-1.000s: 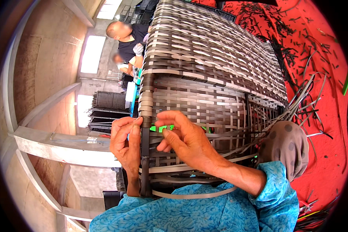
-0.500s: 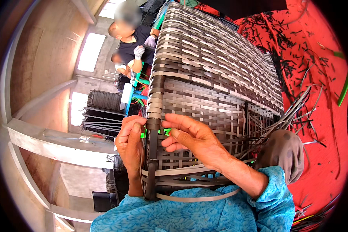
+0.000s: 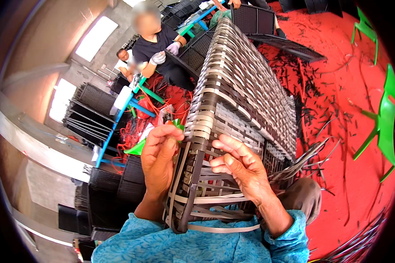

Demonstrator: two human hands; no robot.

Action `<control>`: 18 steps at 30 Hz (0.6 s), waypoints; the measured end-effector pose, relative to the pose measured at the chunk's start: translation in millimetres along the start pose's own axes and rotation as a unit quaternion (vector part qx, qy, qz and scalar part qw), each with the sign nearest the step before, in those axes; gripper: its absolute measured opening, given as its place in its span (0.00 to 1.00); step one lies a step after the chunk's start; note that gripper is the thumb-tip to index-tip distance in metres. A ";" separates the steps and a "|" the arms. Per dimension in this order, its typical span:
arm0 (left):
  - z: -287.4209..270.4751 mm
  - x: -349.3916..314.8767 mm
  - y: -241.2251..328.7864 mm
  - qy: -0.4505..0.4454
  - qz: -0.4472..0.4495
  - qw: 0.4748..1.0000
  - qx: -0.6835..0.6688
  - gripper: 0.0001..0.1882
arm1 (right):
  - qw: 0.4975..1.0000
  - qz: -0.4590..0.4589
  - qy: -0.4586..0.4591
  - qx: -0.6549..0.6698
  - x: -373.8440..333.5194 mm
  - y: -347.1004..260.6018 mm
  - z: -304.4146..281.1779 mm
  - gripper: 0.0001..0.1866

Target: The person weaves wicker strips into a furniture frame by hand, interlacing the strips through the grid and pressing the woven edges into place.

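Observation:
A half-woven wicker furniture piece (image 3: 250,96) in grey and brown flat strips stands in front of me. Its near corner bar (image 3: 196,173) is bare and dark in its lower part, and wrapped with strips above. My left hand (image 3: 159,160) is beside the bar's left side, fingers curled and thumb pressed toward them; what they pinch, if anything, is hidden. My right hand (image 3: 245,168) is just right of the bar, palm side showing, fingers apart and nothing visible in them. Loose strips (image 3: 219,199) cross the open part of the frame below the hands.
Loose strip ends (image 3: 305,160) stick out at the right. Green chairs (image 3: 387,118) stand on the red floor (image 3: 333,193), which is littered with dark scraps. A gloved co-worker (image 3: 156,48) sits beyond the left side, with stacked dark woven panels (image 3: 94,109) nearby.
The whole view has shifted and tilted, bringing green chairs and more floor into sight. Both hands stay by the corner bar; the right hand's fingers are more spread.

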State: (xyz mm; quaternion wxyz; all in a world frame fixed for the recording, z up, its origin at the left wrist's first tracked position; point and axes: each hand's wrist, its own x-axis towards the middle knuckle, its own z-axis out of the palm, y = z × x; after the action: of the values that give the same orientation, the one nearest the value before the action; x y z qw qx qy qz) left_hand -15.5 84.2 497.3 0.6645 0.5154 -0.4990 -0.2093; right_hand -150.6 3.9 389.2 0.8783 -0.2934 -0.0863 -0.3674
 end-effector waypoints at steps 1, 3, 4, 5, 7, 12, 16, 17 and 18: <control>0.3 -0.1 -2.5 -0.011 -0.006 1.000 -0.011 0.12 | 1.000 -0.010 0.010 -0.011 -1.5 -0.1 -1.7 0.24; -2.6 -0.8 -5.4 -0.012 0.006 1.000 -0.012 0.13 | 0.999 -0.004 0.034 -0.030 -3.5 -1.3 -1.1 0.22; -5.3 -1.9 -8.0 -0.030 0.029 0.998 0.055 0.13 | 0.999 -0.003 0.042 -0.032 -5.2 0.3 -2.4 0.22; -7.7 -2.0 -10.0 -0.048 0.051 0.990 0.122 0.13 | 0.998 -0.002 0.050 -0.035 -6.5 1.2 -3.3 0.21; -9.0 0.1 -4.2 -0.071 0.112 0.974 0.184 0.12 | 0.996 0.005 0.061 -0.060 -8.4 0.5 -2.3 0.20; -11.8 5.8 1.4 -0.094 0.150 0.924 0.339 0.15 | 0.989 0.030 0.095 -0.107 -2.9 -5.5 7.1 0.20; -18.8 8.1 -6.6 -0.105 0.183 0.909 0.360 0.20 | 0.981 0.071 0.113 -0.138 10.0 -14.0 20.5 0.22; -20.7 9.5 -7.1 -0.111 0.229 0.881 0.399 0.21 | 0.980 0.072 0.117 -0.144 13.6 -14.1 19.4 0.22; -21.5 11.1 -7.4 -0.108 0.251 0.873 0.403 0.21 | 0.985 0.086 0.106 -0.102 17.1 -13.3 16.3 0.22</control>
State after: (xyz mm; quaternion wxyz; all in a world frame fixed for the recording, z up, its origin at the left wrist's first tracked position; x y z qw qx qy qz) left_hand 9.8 82.8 496.3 0.3712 0.5700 -0.7215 0.1292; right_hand -146.6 -4.3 414.8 0.8764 -0.3471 0.0706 -0.3264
